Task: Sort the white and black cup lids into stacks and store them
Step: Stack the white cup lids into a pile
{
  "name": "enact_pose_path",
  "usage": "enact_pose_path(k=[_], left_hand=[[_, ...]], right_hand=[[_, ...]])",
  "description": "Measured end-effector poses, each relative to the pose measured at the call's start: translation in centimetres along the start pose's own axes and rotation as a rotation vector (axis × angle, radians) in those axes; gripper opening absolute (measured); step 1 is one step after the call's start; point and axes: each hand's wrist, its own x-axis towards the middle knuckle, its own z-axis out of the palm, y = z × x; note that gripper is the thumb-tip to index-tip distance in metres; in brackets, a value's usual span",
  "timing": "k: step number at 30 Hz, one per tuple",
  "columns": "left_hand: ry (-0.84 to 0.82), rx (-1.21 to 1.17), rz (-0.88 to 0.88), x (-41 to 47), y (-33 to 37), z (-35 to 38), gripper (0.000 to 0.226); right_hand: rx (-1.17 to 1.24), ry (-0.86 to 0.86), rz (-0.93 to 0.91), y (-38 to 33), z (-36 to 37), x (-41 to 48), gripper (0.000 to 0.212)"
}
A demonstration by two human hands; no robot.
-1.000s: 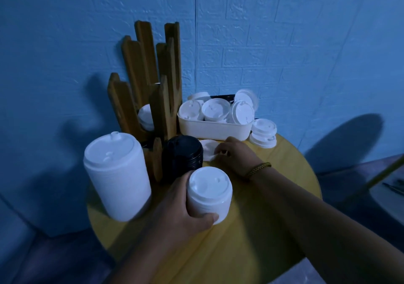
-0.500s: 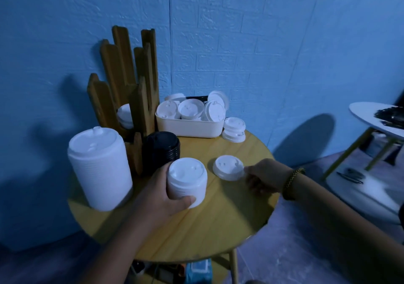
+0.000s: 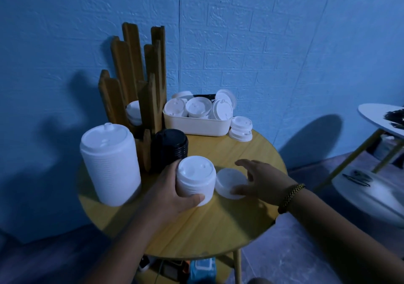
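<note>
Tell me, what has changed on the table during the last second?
The right hand slid a loose lid from beside the black stack nearer, next to the small stack, and now rests on it. The left hand kept gripping that stack; the rest stayed.

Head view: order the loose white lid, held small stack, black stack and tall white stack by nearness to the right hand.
1. Loose white lid, touching the right hand.
2. Small white stack, in the left hand.
3. Black lid stack, behind that.
4. Tall white stack, far left.
</note>
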Motion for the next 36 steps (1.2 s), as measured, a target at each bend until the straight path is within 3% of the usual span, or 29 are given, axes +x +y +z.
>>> enact_pose_path(k=[4, 8, 12, 15, 17, 23, 29, 32, 36], left_hand=[[-0.001, 0.001, -0.004, -0.1, 0.0, -0.1, 0.102], [-0.01, 0.003, 0.0, -0.2, 0.0, -0.2, 0.103], [-0.005, 0.01, 0.01, -0.1, 0.1, -0.2, 0.097], [-0.003, 0.024, 0.007, 0.0, 0.0, -0.2, 0.096], [-0.003, 0.027, 0.01, 0.0, -0.1, -0.2, 0.096], [-0.012, 0.029, 0.003, 0.1, 0.1, -0.2, 0.098], [-0.028, 0.001, 0.004, -0.2, 0.5, -0.4, 0.099], [-0.056, -0.004, -0.002, -0.3, 0.7, -0.3, 0.101], [-0.084, -0.036, -0.02, -0.4, 0.9, -0.4, 0.101]], right_hand=[[-0.003, -0.051, -0.079, 0.0, 0.3, -0.4, 0.099], [0.084, -0.237, -0.163, 0.2, 0.9, -0.3, 0.093], [0.081, -0.081, -0.068, -0.1, 1.3, -0.8, 0.085], [-0.031, -0.025, 0.018, -0.7, 2.0, -1.9, 0.11], [-0.035, -0.013, 0.04, -0.7, 2.3, -2.3, 0.113], [0.137, 0.077, -0.051, -0.6, 2.4, -1.2, 0.062], [0.43, 0.352, -0.069, -1.0, 1.5, -0.4, 0.072], [0.63, 0.208, -0.21, -3.0, 0.8, -1.1, 0.068], [0.427, 0.104, -0.377, -5.4, 1.1, -0.4, 0.062]])
